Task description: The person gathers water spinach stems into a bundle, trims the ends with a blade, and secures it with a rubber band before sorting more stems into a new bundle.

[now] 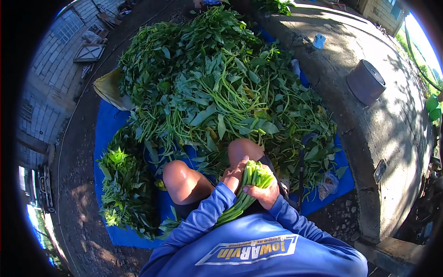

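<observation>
Grip of left hand (233,177) and right hand (267,195) closed round bunch of green stems (241,203), held just before blue shirt (258,244), pale ends pointing forward. Step in hand seems gathering and evening stems, beside leafy heap (207,92). Next move probably calls for firm squeeze, so nothing slips.

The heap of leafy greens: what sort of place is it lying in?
Probably an outdoor yard: the heap of leafy greens lies on a blue tarp, between a block wall and a sunlit concrete ledge.
</observation>
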A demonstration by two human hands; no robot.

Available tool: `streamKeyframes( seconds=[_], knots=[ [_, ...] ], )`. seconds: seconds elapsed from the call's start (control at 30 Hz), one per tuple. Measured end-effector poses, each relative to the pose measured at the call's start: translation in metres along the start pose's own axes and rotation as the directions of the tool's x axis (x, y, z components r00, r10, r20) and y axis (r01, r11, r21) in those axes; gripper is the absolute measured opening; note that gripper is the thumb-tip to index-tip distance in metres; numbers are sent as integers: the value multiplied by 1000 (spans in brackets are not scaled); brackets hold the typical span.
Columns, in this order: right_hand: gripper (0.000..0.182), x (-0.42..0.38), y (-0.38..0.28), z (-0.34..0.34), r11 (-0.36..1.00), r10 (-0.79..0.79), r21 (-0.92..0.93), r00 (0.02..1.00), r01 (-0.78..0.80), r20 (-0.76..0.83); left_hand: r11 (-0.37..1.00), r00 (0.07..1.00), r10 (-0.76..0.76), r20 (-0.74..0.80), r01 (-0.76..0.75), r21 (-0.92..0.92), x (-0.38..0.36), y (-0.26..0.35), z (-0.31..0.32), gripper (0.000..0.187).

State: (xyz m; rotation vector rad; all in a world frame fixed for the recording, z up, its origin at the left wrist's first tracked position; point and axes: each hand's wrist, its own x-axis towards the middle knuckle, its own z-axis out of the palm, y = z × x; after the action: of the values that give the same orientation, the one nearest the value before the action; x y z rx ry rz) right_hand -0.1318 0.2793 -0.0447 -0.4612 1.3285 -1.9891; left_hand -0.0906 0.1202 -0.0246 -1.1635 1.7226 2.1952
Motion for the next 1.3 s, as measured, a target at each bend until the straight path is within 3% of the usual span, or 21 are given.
streamKeyframes(
  seconds=[0.1,0.13,0.2,0.27,0.3,0.33,0.37,0.47,0.53,0.57,0.63,0.7,0.77,0.9,1.0,1.03,1.1,1.13,1.2,1.23,1.3],
  knots=[
    [67,-7,-11,0,1000,-3,-27,1000,3,-16,992,994,-108,30,110,-60,-7,5,-13,48],
    [65,-9,-15,7,992,20,125,998,-12,-61,888,992,-129,17,123,-443,1,1,-7,48],
    [61,-9,-8,-8,987,-40,-159,998,32,-46,691,992,-83,93,125,-712,7,-9,-8,28],
    [65,-14,-11,-12,971,69,-223,994,-87,-87,952,982,61,179,-4,-305,12,-24,-21,19],
    [72,-17,-10,-15,973,58,-216,993,-79,-101,951,961,277,15,-272,-149,17,-28,-5,21],
    [78,-12,-26,-24,928,41,-373,997,-13,68,956,957,288,20,-286,-68,24,-43,-6,20],
    [75,-22,-25,-34,969,141,-214,987,-121,81,962,963,267,-20,-268,-44,18,-41,1,20],
    [60,-49,-3,-96,873,379,-351,924,-340,48,944,956,291,42,-294,147,22,-57,5,22],
    [52,-52,-13,-113,841,526,-234,839,-488,140,926,945,315,89,-326,192,21,-54,8,23],
    [48,-57,8,-126,911,380,99,909,-399,171,909,941,326,86,-337,245,17,-52,9,22],
    [42,-58,69,-160,718,67,688,994,-108,87,862,928,366,76,-368,347,14,-43,13,22],
    [55,-55,52,-129,572,85,819,996,-49,0,773,891,448,72,-426,470,13,-46,16,21],
    [67,-57,44,-120,400,146,889,973,-223,179,699,844,533,54,-475,534,7,-41,26,26],
    [93,-40,-6,-108,657,-98,719,920,-226,379,708,838,545,-14,-452,542,-6,-30,33,35],
    [73,-42,-34,-106,821,-112,525,839,-223,532,712,834,548,54,-500,493,-8,-26,25,43],
    [66,-43,-47,-99,875,-72,424,804,-234,590,743,849,523,76,-498,447,-8,-24,22,46],
    [39,-54,-82,-73,836,525,-184,656,-517,541,753,806,566,175,-591,290,-11,-25,4,48],
    [24,-58,-89,-52,819,574,-321,680,-476,455,660,712,627,318,-701,269,-18,-20,-7,46],
    [26,-51,-99,-30,944,82,-314,850,101,521,381,481,651,587,-876,295,-34,-6,-27,39],
    [30,-37,-106,-18,819,-176,-418,866,393,468,282,394,622,676,-919,275,-35,-9,-33,37],
    [42,-11,-91,23,681,-372,-449,801,579,469,305,428,617,660,-904,302,-25,-39,-29,32]
  ],
)
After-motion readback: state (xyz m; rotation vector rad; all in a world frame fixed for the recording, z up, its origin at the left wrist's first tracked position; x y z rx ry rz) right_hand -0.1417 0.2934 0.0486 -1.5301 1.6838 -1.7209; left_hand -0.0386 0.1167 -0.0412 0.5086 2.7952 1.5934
